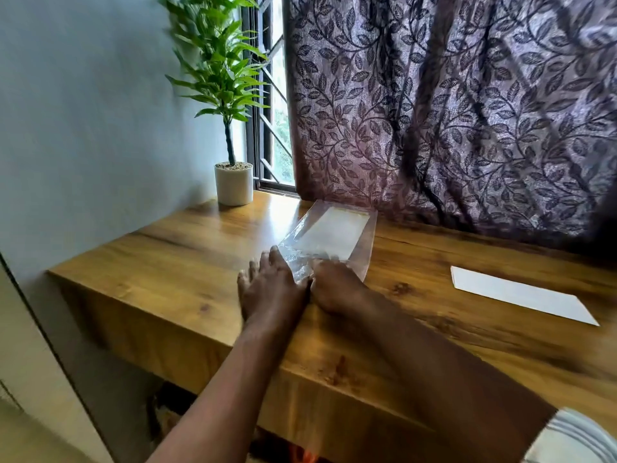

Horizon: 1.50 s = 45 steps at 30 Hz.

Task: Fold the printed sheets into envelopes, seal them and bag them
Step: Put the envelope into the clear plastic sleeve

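Bagging the envelope (334, 233), I press the clear bag (363, 262) with my flat-fingered left hand (270, 289); whether my right hand (335, 287) grips it is unclear; sealing its mouth likely follows.

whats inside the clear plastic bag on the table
A white envelope lies flat inside the clear plastic bag, visible through the plastic. The left hand and right hand cover the bag's near end, so whatever lies under them cannot be seen.
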{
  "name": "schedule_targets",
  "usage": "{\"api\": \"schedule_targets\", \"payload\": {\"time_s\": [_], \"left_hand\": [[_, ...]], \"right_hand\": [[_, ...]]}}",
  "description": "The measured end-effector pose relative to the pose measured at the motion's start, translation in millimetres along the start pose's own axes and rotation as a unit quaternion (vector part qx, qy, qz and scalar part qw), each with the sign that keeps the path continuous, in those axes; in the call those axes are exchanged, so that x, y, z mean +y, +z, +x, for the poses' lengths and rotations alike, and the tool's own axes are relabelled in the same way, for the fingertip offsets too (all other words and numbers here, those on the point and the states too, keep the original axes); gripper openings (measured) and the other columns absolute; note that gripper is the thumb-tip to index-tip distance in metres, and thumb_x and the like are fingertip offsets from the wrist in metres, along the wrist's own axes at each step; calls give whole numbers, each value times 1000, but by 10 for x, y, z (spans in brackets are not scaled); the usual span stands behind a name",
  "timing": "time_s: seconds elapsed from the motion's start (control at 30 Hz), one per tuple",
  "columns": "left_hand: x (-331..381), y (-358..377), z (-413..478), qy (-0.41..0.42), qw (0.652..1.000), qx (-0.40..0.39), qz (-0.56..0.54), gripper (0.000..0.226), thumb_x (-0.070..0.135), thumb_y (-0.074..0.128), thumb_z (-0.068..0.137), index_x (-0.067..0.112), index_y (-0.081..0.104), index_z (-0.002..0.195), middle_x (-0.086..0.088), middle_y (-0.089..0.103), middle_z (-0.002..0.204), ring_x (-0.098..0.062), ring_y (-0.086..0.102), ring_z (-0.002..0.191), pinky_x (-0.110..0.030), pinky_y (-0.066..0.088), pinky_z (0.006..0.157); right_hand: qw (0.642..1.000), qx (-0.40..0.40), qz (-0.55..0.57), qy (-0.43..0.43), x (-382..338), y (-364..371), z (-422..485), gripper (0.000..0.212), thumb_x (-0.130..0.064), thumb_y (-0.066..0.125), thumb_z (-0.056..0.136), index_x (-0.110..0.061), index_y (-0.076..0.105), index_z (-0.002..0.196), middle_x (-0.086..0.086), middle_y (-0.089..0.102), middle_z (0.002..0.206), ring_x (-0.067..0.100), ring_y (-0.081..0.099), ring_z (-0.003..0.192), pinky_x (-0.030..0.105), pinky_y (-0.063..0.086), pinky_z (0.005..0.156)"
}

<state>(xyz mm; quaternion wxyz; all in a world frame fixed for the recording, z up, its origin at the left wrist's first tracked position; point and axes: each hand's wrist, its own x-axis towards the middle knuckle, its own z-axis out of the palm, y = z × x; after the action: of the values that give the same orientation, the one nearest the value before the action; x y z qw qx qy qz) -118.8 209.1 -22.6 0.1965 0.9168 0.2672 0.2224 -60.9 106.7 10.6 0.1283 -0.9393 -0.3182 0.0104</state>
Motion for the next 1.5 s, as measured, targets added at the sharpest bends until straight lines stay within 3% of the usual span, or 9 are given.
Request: {"api": "schedule_targets", "payload": {"time_s": [0.13,0.27,0.43,0.53,0.7,1.07,1.2,1.37,1.5], "left_hand": [[2,-13,3,-2,1000,-6,-13,86,60,49,87,14,21,155,-5,36,158,-27,30,147,-50,17,120],[-4,-21,2,-11,1000,-9,-22,85,57,49,90,13,19,156,-5,32,161,-25,26,150,-48,14,122],[-3,-37,4,-18,1000,-21,-12,96,60,53,90,8,10,158,-9,28,163,-29,21,152,-47,12,123],[0,-32,2,-21,1000,-19,-11,97,61,53,91,8,9,158,-9,29,163,-29,22,151,-47,13,123],[-13,-30,-1,-22,1000,-14,-8,92,62,49,93,8,13,158,-9,30,162,-29,23,151,-46,13,123],[-21,-17,-14,-13,1000,-3,-10,88,61,53,89,11,22,154,-10,43,155,-30,28,148,-47,17,122],[-21,-19,-12,-11,1000,-4,-12,89,62,54,89,15,20,156,-7,39,158,-30,26,150,-47,15,122],[-12,-34,-10,-2,1000,-7,-4,77,59,49,93,22,23,156,-2,36,160,-29,24,150,-48,14,123],[-18,-25,-5,-9,1000,-10,-10,80,62,46,93,20,23,156,-2,33,161,-28,22,151,-48,13,122]], "right_hand": [[999,-24,-37,18,-49,5,172,44,-12,48,93,-5,53,136,21,52,144,38,50,132,44,42,109],[995,-37,-85,36,-114,-8,243,54,-13,49,95,-8,40,149,23,27,161,41,22,150,57,20,121],[993,64,-104,5,-152,-132,155,26,-11,58,93,-4,62,118,22,63,122,42,61,115,43,48,98],[992,80,-93,-10,-182,-134,169,26,-17,57,95,-1,64,115,23,64,118,42,60,113,40,49,93],[997,11,-67,19,-133,-88,211,32,-18,49,98,-2,59,124,23,58,131,40,57,122,41,46,97],[973,15,-222,-61,-189,-273,223,31,-20,50,101,-5,63,125,19,63,125,39,61,118,37,46,84],[960,76,-259,-72,-160,-221,221,35,-33,44,105,-11,67,121,13,68,121,36,65,113,36,46,83],[941,175,-263,-117,-134,-175,80,25,-21,46,99,-11,59,119,9,72,109,33,70,101,36,48,73],[930,244,-241,-134,-137,-177,-94,21,-26,65,85,-17,62,103,5,73,79,28,72,64,28,32,52]]}}
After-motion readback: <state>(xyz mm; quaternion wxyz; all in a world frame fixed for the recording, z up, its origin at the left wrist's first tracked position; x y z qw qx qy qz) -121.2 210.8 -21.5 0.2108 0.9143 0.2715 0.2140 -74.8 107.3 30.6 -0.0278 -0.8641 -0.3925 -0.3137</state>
